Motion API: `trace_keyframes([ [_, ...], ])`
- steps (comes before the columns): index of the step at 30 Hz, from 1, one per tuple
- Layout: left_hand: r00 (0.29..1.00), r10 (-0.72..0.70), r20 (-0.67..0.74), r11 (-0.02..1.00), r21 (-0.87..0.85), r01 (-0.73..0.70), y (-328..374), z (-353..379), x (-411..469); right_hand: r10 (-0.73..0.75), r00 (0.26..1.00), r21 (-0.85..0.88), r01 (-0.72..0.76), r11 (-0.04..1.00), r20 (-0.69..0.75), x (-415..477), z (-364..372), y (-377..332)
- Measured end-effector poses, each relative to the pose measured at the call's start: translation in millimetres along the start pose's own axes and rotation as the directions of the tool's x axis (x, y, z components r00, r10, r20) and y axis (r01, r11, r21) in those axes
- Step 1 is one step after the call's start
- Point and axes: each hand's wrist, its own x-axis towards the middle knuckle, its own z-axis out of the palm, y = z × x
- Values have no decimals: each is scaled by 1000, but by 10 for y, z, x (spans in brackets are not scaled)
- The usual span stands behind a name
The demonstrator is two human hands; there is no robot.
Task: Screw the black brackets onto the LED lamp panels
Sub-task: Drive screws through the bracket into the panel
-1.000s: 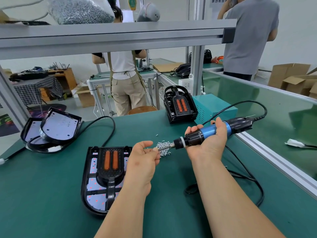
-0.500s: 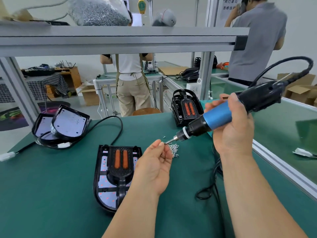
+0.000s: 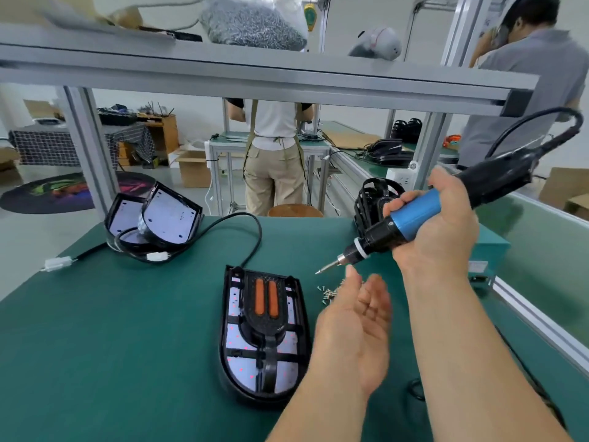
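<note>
An LED lamp panel (image 3: pixel 294 374) lies on the green mat with a black bracket (image 3: pixel 266 314) bearing two orange strips on top of it. My right hand (image 3: pixel 436 231) grips a blue and black electric screwdriver (image 3: pixel 411 215), tip angled down to the left above a small pile of screws (image 3: pixel 330 290). Just right of the panel, my left hand (image 3: pixel 353 327) hovers palm up with its fingers loosely spread and nothing visibly held, fingertips just below the driver's tip.
Two more lamp panels (image 3: pixel 153 215) with a coiled black cable lean at the back left. A stack of black brackets (image 3: pixel 373 199) stands behind the screwdriver beside a teal box (image 3: pixel 487 250). The bench frame (image 3: pixel 255 74) crosses overhead. Two people stand beyond the bench.
My left hand let go at the driver's tip, opened and dropped back toward me. The screwdriver rose from level to a steep downward tilt.
</note>
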Motion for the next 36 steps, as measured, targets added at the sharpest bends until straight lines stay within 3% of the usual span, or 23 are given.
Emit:
trace_keyframes([
  [2, 995, 86, -49, 964, 257, -71, -69, 6, -22, -21, 1000, -18, 21, 1000, -21, 32, 20, 101],
  [3, 980, 187, -65, 874, 466, -136, -63, 11, -28, -28, 999, -28, 28, 999, -29, 46, 16, 144],
  [5, 895, 447, 6, 568, 771, -289, 121, 61, -91, -27, 998, -24, 26, 999, -54, 76, 4, 216],
  [8, 718, 654, 236, 111, 910, -401, 780, 149, -255, -10, 996, -4, 9, 1000, -85, 124, -30, 269],
  [10, 677, 677, 288, -31, 931, -365, 1257, 124, -313, -1, 997, -13, -1, 1000, -80, 144, -52, 318],
  [11, 695, 670, 262, -60, 952, -301, 1440, 60, -311, 9, 997, -20, -11, 1000, -76, 144, -62, 346],
  [15, 881, 469, -59, -24, 996, 80, 1649, -358, -233, 45, 997, -52, -48, 998, -61, 97, -88, 469],
  [19, 973, 200, -113, 152, 985, 83, 1560, -617, -133, 65, 998, -68, -66, 995, -15, 59, -93, 549],
  [23, 981, 176, -83, 206, 977, 46, 1529, -625, -83, 30, 999, -94, -31, 995, -13, 40, -88, 573],
  [36, 970, 231, -76, 211, 977, 26, 1478, -532, -162, 4, 1000, -115, -4, 993, -2, -54, -55, 618],
])
